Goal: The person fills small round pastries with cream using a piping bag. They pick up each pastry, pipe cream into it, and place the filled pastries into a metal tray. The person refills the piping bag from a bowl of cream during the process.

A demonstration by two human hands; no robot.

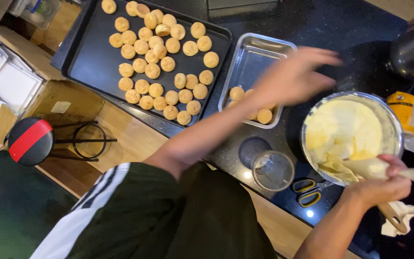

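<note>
Head view: the left hand [295,76] hovers blurred, fingers spread and holding nothing, above the small steel tray [257,48] of a few puffs [264,115]. The right hand [384,184] is clamped on a piping bag [374,168] at the near rim of the cream bowl [389,120] — just beside the scissors [307,192]. The dark baking tray [92,57] overhangs the desk [312,24] edge; open desk lies beyond the steel tray.
</note>
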